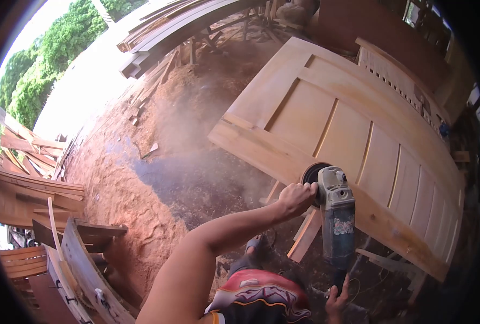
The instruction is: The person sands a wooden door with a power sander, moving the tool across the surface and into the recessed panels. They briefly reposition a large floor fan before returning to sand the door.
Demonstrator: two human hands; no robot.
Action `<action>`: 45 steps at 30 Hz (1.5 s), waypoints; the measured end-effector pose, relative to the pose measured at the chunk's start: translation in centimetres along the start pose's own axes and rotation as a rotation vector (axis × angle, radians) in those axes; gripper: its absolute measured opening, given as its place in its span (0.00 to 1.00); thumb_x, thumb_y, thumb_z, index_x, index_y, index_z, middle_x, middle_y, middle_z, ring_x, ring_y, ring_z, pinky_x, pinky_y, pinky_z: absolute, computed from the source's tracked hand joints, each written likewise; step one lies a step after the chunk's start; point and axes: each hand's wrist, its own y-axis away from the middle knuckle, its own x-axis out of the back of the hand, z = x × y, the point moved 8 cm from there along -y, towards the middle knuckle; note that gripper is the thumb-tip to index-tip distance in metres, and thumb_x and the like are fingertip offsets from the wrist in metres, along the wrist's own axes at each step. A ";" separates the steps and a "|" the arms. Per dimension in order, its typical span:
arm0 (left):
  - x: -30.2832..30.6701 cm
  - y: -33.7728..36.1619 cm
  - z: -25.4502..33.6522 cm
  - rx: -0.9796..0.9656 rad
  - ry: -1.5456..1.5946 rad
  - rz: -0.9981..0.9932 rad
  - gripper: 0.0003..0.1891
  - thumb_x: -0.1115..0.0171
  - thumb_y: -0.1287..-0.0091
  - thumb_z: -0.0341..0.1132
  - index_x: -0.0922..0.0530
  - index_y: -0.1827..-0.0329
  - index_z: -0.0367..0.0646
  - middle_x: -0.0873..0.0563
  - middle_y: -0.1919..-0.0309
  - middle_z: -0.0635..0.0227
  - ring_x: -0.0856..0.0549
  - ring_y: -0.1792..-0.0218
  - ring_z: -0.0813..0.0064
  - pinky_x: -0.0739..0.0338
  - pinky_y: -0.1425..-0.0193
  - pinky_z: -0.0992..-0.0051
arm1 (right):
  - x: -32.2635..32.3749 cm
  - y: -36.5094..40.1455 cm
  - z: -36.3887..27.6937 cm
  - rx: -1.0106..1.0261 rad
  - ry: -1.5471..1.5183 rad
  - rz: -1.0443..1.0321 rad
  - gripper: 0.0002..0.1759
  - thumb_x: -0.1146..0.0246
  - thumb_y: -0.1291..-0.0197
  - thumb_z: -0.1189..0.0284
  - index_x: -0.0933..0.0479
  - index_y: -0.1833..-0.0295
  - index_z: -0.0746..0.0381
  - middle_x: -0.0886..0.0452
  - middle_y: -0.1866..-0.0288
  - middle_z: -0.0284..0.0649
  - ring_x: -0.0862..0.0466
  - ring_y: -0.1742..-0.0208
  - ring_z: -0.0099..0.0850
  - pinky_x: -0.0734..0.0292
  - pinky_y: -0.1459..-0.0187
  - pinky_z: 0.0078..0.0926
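Observation:
An angle grinder with a dark round disc rests at the near edge of a pale wooden panel door. My left hand is closed at the grinder's head, beside the disc; the side handle is hidden under the fingers. Lower down, my right hand wraps round the rear end of the tool's body. The disc meets the door's edge rail, though the exact contact is partly covered by the tool. Haze of fine dust hangs left of the door.
Wooden supports stand beneath the door. Sawdust covers much of the floor. Long boards are stacked at the back, and curved wooden pieces stand at lower left. A slatted wooden piece lies beyond the door.

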 end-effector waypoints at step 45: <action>1.0 -0.9 -3.5 0.118 -0.071 -0.104 0.06 0.43 0.33 0.27 0.28 0.57 0.35 0.11 0.67 0.46 0.08 0.65 0.47 0.15 0.63 0.53 | -1.1 -4.9 -1.1 -0.155 -0.092 -0.229 0.36 0.38 0.30 0.62 0.32 0.25 0.76 0.23 0.32 0.69 0.23 0.29 0.65 0.30 0.28 0.50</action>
